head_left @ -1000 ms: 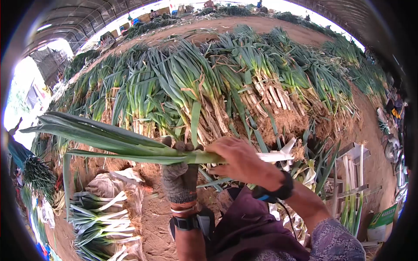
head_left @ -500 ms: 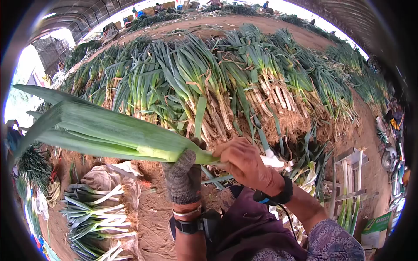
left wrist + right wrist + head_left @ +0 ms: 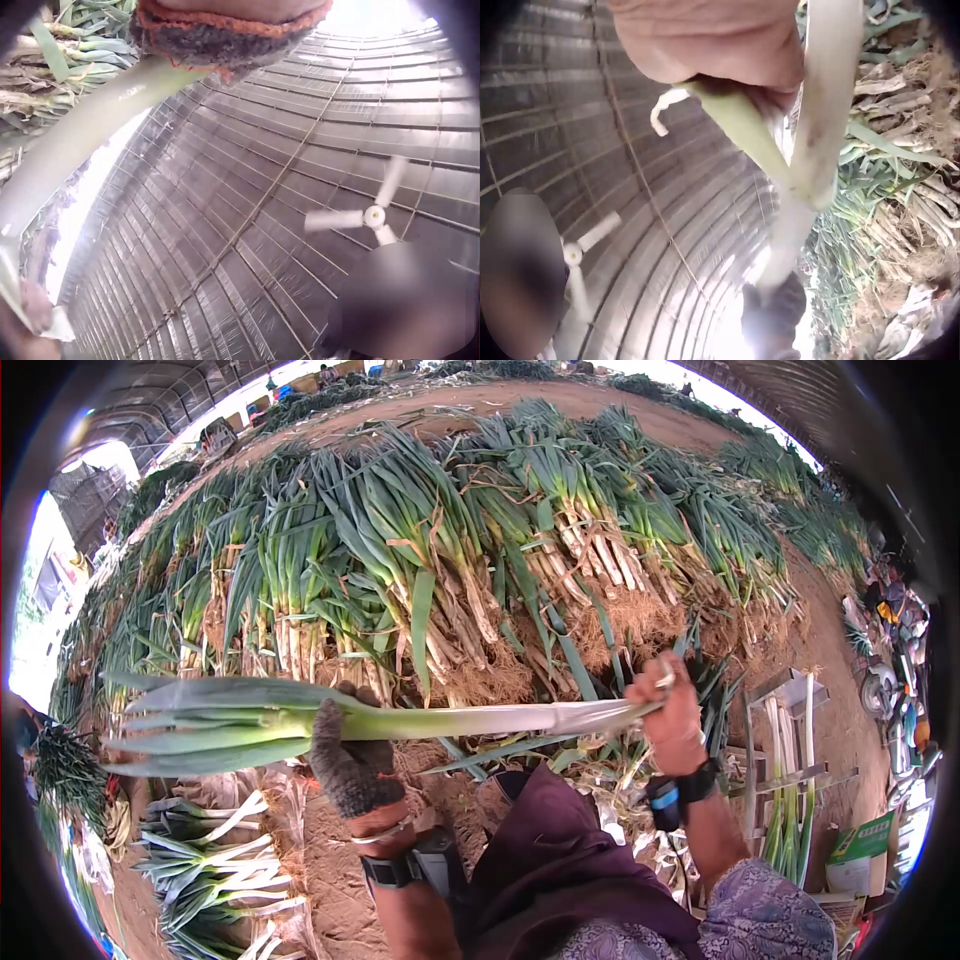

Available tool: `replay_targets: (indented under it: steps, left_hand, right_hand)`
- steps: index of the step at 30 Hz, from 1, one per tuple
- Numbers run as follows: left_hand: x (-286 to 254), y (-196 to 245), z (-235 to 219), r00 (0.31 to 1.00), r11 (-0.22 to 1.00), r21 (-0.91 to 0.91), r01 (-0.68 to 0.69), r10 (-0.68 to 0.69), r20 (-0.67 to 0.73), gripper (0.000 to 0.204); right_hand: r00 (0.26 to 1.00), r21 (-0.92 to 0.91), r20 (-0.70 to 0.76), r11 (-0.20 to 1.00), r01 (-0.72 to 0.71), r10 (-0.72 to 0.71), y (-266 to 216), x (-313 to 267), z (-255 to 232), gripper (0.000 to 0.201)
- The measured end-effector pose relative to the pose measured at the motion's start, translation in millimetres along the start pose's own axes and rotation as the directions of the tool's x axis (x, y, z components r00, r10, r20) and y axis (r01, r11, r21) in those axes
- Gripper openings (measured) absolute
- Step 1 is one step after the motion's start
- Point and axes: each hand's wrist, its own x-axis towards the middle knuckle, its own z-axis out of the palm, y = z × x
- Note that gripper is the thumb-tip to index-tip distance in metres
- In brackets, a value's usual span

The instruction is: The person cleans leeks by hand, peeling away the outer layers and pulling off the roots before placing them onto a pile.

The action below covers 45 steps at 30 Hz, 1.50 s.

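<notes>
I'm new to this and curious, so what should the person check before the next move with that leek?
1. Left hand gripping the leek: ok, gloved fingers curled round it.
2. Right hand gripping the leaf strip: ok.
3. Strip fully detached: not ok, it joins the stalk.
4. Root end clean: cannot tell, not clearly visible.
5. Both hands clear of the laid-out leeks: ok.

You're in a big covered packing shed or produce market: a curved, ribbed roof (image 3: 262,187) with a ceiling fan (image 3: 374,217), bare dirt floor (image 3: 345,860) and long heaps of leeks (image 3: 400,510).
</notes>
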Motion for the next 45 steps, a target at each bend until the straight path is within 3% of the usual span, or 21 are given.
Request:
replay_targets:
  steps: [2,4,6,7,9,10,12,15,17,18,20,22,24,28,29,32,36,37,40,43,45]
  left_hand:
    - [15,6,-18,0.999,0.998,-0.053,0.02,-0.017,0.046,0.041]
    - [13,22,-17,0.999,1.0,0.005,0.013,-0.013,-0.031,0.037]
    - [13,8,-17,1.0,1.0,-0.017,0.004,-0.004,0.029,0.035]
    - [10,1,-17,0.999,0.999,0.0,0.045,-0.045,-0.024,0.035]
    - [5,-11,-14,0.984,0.99,0.037,0.137,-0.132,-0.123,0.034]
    - [3,-15,-10,0.987,0.992,0.036,0.123,-0.118,-0.108,0.034]
    - [-2,-21,-5,0.992,0.994,0.038,0.101,-0.097,-0.08,0.033]
    - [17,-12,-24,0.997,0.996,0.043,0.08,-0.08,0.008,0.036]
    - [15,-3,-13,0.998,0.996,0.089,0.029,-0.023,-0.059,0.04]
    - [16,-1,-15,0.999,0.993,0.118,0.017,-0.013,-0.034,0.038]
    - [20,5,-22,1.0,0.985,0.175,-0.005,0.001,0.022,0.036]
    - [23,5,-23,1.0,0.989,0.146,0.011,-0.015,0.024,0.035]
    - [29,9,-28,0.998,0.991,0.13,0.024,-0.03,0.051,0.036]
    - [15,20,-7,0.997,0.99,0.139,0.032,-0.04,0.06,0.036]
    - [20,18,-9,0.995,0.984,0.175,-0.044,0.026,0.1,0.033]
    - [5,11,15,0.999,0.974,0.221,0.046,-0.041,-0.027,0.031]
    - [28,14,-7,0.981,0.983,0.174,0.058,-0.089,0.173,0.016]
    - [25,12,-7,0.997,0.975,0.224,0.015,-0.03,0.066,0.014]
    - [17,12,4,0.999,0.971,0.239,-0.023,0.032,-0.038,0.014]
    - [20,15,13,0.987,0.924,0.361,-0.123,0.153,-0.056,0.015]
    - [35,20,0,0.99,0.922,0.377,-0.086,0.121,-0.07,0.016]
  right_hand:
    - [0.96,0.018,-0.28,1.0,0.008,-0.002,-41,6,-46,0.03]
    - [0.844,-0.08,-0.507,0.985,0.155,-0.174,-85,10,-125,0.02]
    - [0.854,-0.025,-0.505,0.991,0.133,-0.127,-93,0,-144,0.015]
    - [0.831,-0.213,-0.495,0.963,0.167,-0.254,-92,9,-168,0.019]
    - [0.801,-0.261,-0.511,0.944,0.2,-0.311,-90,13,-185,0.026]
    - [0.742,-0.264,-0.601,0.95,0.166,-0.297,-91,16,-188,0.027]
    - [0.766,-0.179,-0.606,0.975,0.135,-0.217,-97,23,-196,0.022]
    - [0.85,-0.617,-0.488,0.768,-0.172,-0.201,-98,20,-176,0.022]
    - [0.85,-0.992,-0.024,0.119,0.046,-0.526,-83,10,-161,0.038]
    - [0.806,-0.955,0.26,-0.265,0.134,-0.531,-72,3,-154,0.049]
    - [0.89,-0.904,0.397,-0.263,0.337,-0.222,-54,-20,-99,0.075]
    - [0.84,-0.774,0.542,-0.398,0.493,-0.015,-24,-37,-55,0.079]
    - [0.776,-0.668,0.628,-0.475,0.573,0.054,-1,-36,-42,0.071]
    - [0.743,-0.666,0.667,-0.405,0.627,0.054,4,-22,-42,0.062]
    - [0.715,-0.625,0.693,-0.419,0.659,0.093,-1,-23,-32,0.059]
    - [0.676,-0.567,0.682,-0.383,0.73,0.279,-3,-25,-11,0.056]
    - [0.596,-0.319,0.642,-0.539,0.779,0.482,14,-33,1,0.033]
    - [0.545,-0.29,0.703,-0.515,0.806,0.457,20,-36,2,0.023]
    - [0.556,-0.308,0.662,-0.495,0.813,0.502,27,-43,7,0.022]
    - [0.526,-0.356,0.693,-0.401,0.844,0.493,20,-50,13,0.024]
    - [0.475,-0.363,0.751,-0.314,0.877,0.459,9,-54,23,0.024]
